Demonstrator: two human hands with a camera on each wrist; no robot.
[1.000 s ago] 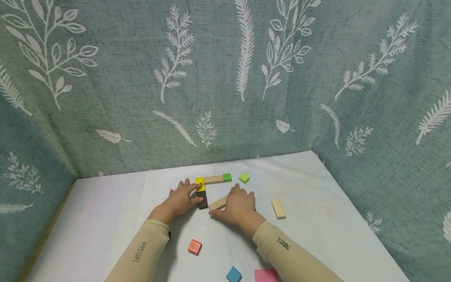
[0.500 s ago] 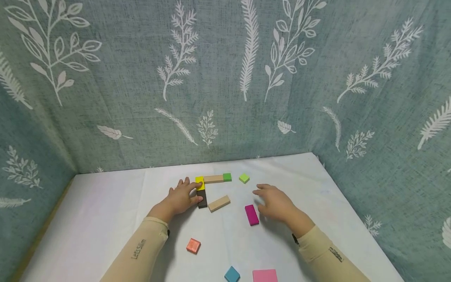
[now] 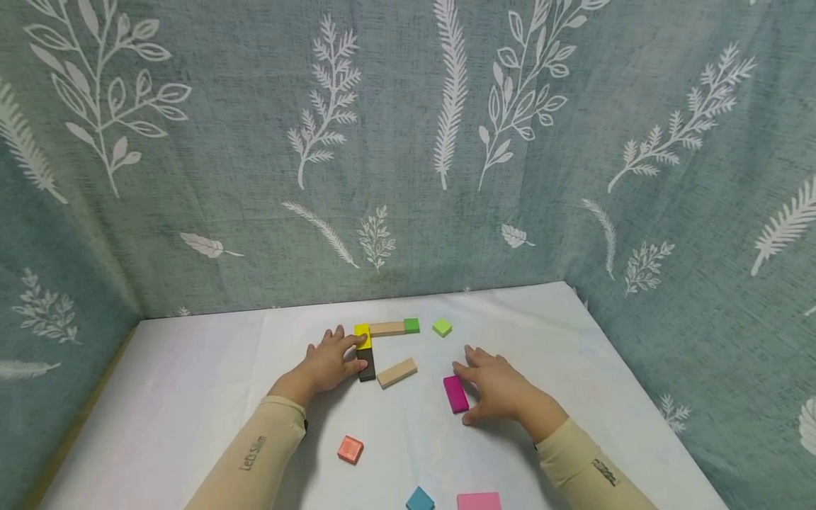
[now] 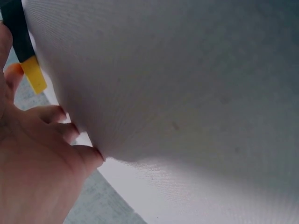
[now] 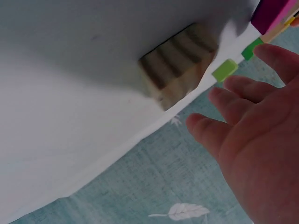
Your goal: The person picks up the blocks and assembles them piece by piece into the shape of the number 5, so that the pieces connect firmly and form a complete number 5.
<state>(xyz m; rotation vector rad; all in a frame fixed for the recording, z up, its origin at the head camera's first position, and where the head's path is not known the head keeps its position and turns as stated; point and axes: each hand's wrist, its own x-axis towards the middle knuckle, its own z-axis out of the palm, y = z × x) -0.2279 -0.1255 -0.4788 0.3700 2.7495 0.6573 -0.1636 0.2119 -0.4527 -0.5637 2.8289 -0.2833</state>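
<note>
Likely a pickup: right hand (image 3: 502, 389), spread at three o'clock of purple block (image 3: 455, 394), should pinch; relaxed left hand (image 3: 322, 364) touches yellow block (image 3: 362, 329).

left wrist view crops the black block (image 4: 17, 32), right wrist view the magenta block (image 5: 269, 15)

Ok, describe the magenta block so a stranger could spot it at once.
On the white table, find the right hand. Between its thumb and fingertips lies the magenta block, an oblong. Its much darker colour separates it from the pink block.
</note>
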